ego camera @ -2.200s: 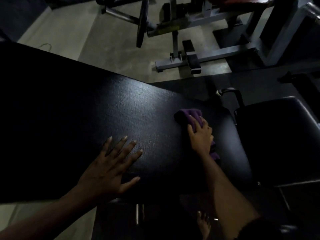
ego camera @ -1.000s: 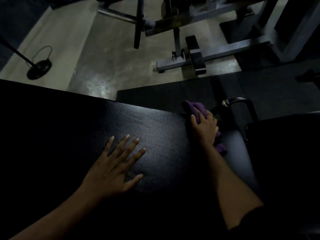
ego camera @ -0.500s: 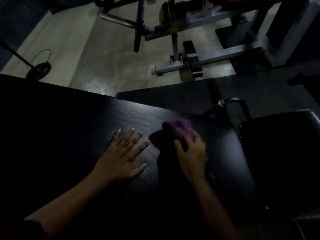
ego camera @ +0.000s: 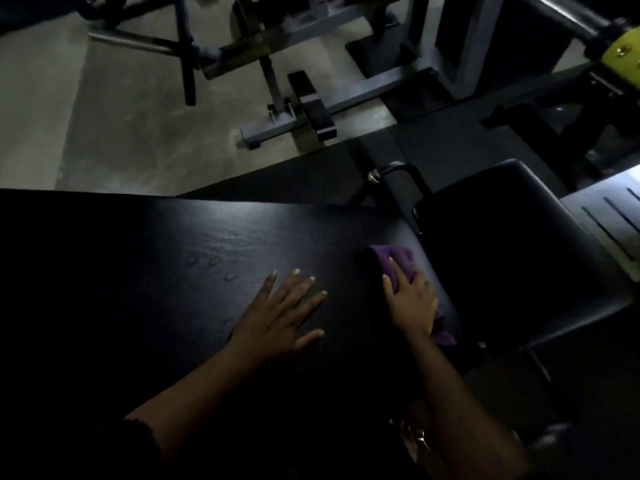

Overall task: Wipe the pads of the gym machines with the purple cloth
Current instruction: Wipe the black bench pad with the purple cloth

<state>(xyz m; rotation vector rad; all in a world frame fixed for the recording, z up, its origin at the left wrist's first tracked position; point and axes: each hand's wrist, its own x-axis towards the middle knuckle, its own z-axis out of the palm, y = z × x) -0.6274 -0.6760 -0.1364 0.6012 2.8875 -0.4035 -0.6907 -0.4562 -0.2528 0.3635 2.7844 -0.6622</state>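
A long black bench pad (ego camera: 166, 258) fills the lower left of the head view. My left hand (ego camera: 280, 320) lies flat on it, fingers spread, holding nothing. My right hand (ego camera: 412, 299) presses the purple cloth (ego camera: 398, 261) onto the pad near its right end; part of the cloth sticks out past my fingers and a corner shows behind my wrist. A second black seat pad (ego camera: 512, 251) sits just to the right, apart from my hand.
A curved metal handle (ego camera: 391, 168) rises between the two pads. Beyond the bench stands a grey machine frame (ego camera: 346, 95) on the concrete floor, with a barbell sleeve (ego camera: 135, 38) at far left. A yellow part (ego camera: 620, 50) shows at top right. A white slotted panel (ego camera: 609, 223) lies at right.
My right hand has slid the cloth rightward, from beside my left hand to the pad's right end. The left hand stays flat on the pad. The camera has shifted.
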